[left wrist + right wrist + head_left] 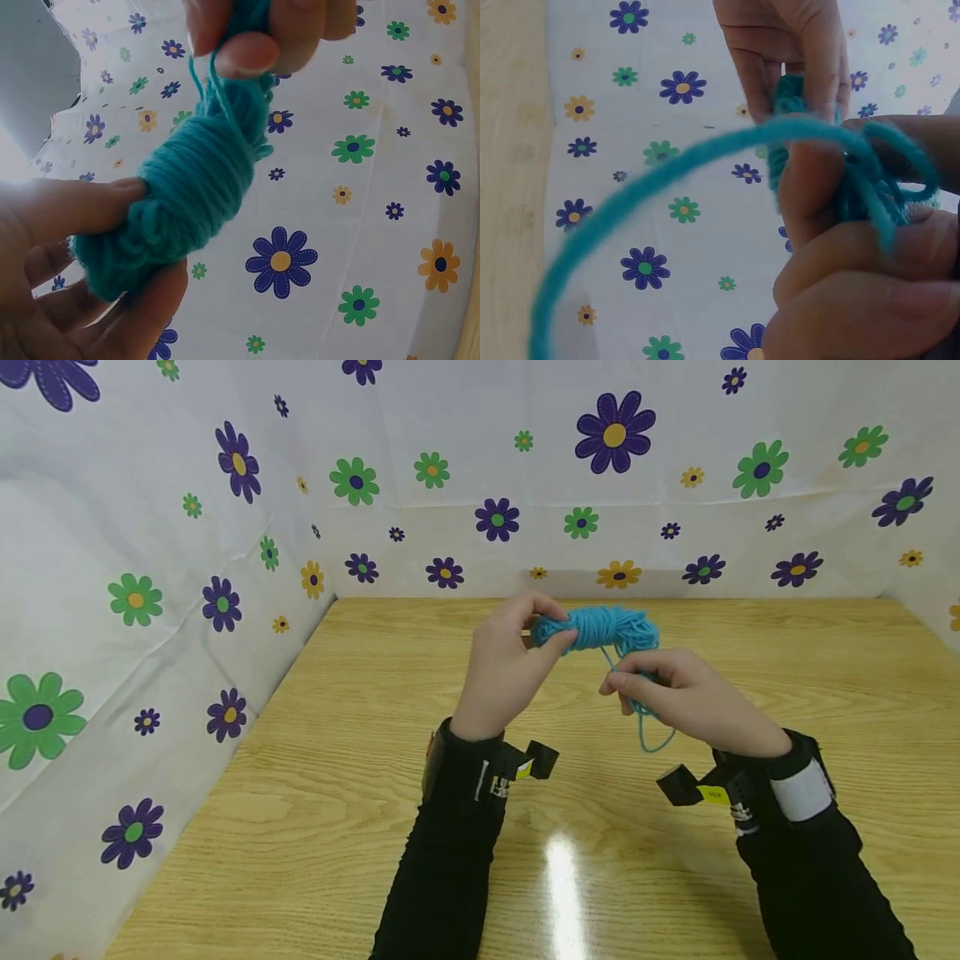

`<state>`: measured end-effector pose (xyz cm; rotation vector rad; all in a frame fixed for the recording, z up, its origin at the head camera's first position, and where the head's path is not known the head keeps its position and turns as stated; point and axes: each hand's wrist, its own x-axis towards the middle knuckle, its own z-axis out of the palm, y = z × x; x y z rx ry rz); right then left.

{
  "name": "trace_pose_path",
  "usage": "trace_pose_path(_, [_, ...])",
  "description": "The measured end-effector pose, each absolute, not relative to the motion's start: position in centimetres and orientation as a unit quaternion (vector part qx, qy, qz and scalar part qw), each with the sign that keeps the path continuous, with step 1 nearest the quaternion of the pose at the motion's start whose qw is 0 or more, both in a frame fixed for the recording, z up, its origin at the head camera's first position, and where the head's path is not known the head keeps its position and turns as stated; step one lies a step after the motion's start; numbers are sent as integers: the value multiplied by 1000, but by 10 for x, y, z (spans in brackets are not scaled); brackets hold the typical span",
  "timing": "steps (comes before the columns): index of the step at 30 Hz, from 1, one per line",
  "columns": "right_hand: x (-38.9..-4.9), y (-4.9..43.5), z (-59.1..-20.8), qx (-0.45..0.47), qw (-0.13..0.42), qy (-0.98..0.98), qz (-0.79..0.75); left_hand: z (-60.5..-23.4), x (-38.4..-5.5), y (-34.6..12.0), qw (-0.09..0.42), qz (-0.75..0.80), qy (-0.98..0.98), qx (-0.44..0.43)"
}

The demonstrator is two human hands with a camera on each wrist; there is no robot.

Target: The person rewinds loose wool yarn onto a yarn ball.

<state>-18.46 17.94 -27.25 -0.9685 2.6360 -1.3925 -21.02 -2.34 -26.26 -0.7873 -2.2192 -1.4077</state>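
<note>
A bundle of blue yarn (596, 628), wound round its middle with loops at both ends, is held up above the table. My left hand (510, 656) grips its left end between thumb and fingers; the left wrist view shows the thumb on one side of the bundle (199, 180) and fingers on the other. Just below the bundle's right end, my right hand (682, 693) pinches gathered strands of the same yarn. A loose loop (660, 747) hangs under that hand, and in the right wrist view a strand (667, 169) arcs out from the fingers.
The wooden table (337, 793) spans the space under both hands. Behind it and at the left hangs a white cloth (450, 410) printed with purple, green and orange flowers. Each wrist wears a black strap with a small camera block (542, 760).
</note>
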Motion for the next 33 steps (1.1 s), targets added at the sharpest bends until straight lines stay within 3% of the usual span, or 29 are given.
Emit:
trace_pose_path(5, [-180, 183, -269, -313, -22, 841, -440, -262, -209, -24, 196, -438, -826, -296])
trace_pose_path(18, [-173, 194, -262, -293, -59, 857, -420, -260, -206, -26, 131, -349, -862, -343])
trace_pose_path(33, [-174, 206, -260, -284, -63, 840, -458, -260, -205, -28, -53, -433, -814, -384])
